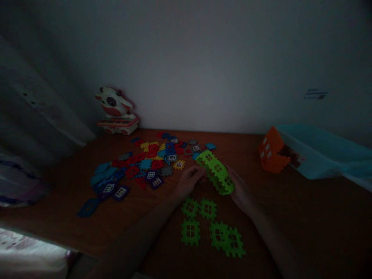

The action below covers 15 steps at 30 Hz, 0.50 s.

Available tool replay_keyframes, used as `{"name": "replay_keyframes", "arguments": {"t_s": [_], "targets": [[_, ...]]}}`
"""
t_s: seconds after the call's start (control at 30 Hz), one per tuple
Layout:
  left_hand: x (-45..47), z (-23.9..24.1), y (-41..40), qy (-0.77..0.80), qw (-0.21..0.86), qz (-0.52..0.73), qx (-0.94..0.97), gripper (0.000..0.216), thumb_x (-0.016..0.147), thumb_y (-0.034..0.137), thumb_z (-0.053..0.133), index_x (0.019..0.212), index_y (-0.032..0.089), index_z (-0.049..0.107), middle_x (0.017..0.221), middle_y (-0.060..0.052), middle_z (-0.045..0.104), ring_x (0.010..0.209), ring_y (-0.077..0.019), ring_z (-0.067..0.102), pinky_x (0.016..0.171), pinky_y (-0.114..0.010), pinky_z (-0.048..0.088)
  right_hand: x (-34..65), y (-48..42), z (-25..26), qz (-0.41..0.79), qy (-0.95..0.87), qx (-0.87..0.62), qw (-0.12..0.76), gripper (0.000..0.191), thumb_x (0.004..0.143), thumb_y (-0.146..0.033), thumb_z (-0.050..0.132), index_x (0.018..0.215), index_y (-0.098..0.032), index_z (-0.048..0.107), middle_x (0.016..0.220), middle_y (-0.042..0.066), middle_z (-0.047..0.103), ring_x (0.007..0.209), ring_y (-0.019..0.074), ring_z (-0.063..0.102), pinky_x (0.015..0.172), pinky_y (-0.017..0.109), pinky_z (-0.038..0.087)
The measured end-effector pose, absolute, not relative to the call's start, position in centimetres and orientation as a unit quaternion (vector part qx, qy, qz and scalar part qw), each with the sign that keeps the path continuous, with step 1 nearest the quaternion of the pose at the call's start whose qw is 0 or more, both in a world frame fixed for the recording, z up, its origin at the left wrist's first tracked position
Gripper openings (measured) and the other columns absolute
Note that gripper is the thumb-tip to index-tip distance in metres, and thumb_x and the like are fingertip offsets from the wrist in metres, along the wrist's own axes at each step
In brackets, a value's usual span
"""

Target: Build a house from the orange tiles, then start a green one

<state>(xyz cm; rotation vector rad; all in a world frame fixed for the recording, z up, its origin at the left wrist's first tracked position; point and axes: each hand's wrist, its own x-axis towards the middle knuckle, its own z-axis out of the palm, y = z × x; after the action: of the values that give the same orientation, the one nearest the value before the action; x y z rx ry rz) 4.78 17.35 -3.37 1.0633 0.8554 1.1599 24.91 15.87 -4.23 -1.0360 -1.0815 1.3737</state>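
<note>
The left hand [188, 182] is curled, its fingers against the left side of a green tube [216, 172] built from interlocking waffle-edged pieces. The right hand [241, 192] is cupped around the tube's lower end from the 3 o'clock side. The tube sits between the two palms, held up off the table, and tilts from about 11 o'clock down to 5 o'clock. The light is dim, so the exact finger placement is hard to make out.

Just below the hands, at 6 o'clock, lie four loose green squares [190, 232] with window cutouts; two of them at the lower right overlap. At 10 o'clock, the nearest edge touching or almost touching the tube's top, spreads a pile of red, blue, yellow and grey pieces [145, 162]. Farther out at 2 o'clock stands an orange block house [271, 151], leaning against a teal plastic bag [319, 153]. Well off at 10 o'clock, by the wall, sits a white-and-pink toy cow [114, 108]. All of this rests on a brown wooden table [72, 201].
</note>
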Motion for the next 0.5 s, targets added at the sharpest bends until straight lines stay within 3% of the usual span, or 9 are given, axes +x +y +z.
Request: {"name": "replay_keyframes", "arguments": {"t_s": [0.13, 0.23, 0.4, 0.5], "targets": [[4.7, -3.6, 17.5, 0.397, 0.594, 0.516, 0.473, 0.041, 0.074, 0.054, 0.08, 0.077, 0.017, 0.062, 0.066, 0.003, 0.061, 0.058, -0.0094, 0.053, 0.056, -0.022, 0.04, 25.5, 15.8, -3.1, 0.619, -0.432, -0.433, 0.492, 0.055, 0.086, -0.07, 0.049, 0.121, -0.03, 0.066, 0.116, 0.008, 0.074, 0.112, 0.0334, 0.066, 0.09, 0.05, 0.053], [4.7, -3.6, 17.5, 0.394, 0.603, 0.521, 0.459, 0.043, 0.07, 0.051, 0.084, 0.085, 0.017, 0.062, 0.074, 0.002, 0.063, 0.061, -0.01, 0.056, 0.057, -0.022, 0.044, 25.9, 15.7, -2.4, 0.65, -0.433, -0.435, 0.448, 0.056, 0.085, -0.07, 0.044, 0.115, -0.029, 0.069, 0.109, 0.011, 0.075, 0.103, 0.0356, 0.069, 0.081, 0.053, 0.055], [4.8, -3.0, 17.3, 0.33, 0.668, 0.496, 0.445, 0.056, 0.064, 0.047, 0.089, 0.107, 0.018, 0.067, 0.109, -0.009, 0.071, 0.095, -0.0218, 0.068, 0.078, -0.03, 0.053, 25.7, 15.5, -2.1, 0.676, -0.425, -0.437, 0.414, 0.056, 0.083, -0.068, 0.045, 0.113, -0.028, 0.07, 0.11, 0.013, 0.074, 0.092, 0.0352, 0.071, 0.07, 0.049, 0.055], [4.8, -2.8, 17.2, 0.3, 0.676, 0.478, 0.474, 0.049, 0.068, 0.047, 0.087, 0.103, 0.018, 0.071, 0.111, -0.011, 0.073, 0.101, -0.0256, 0.068, 0.089, -0.035, 0.051, 25.5, 15.4, -2.2, 0.693, -0.423, -0.427, 0.399, 0.058, 0.085, -0.07, 0.043, 0.111, -0.026, 0.07, 0.109, 0.013, 0.074, 0.085, 0.0313, 0.072, 0.06, 0.041, 0.054]]}}
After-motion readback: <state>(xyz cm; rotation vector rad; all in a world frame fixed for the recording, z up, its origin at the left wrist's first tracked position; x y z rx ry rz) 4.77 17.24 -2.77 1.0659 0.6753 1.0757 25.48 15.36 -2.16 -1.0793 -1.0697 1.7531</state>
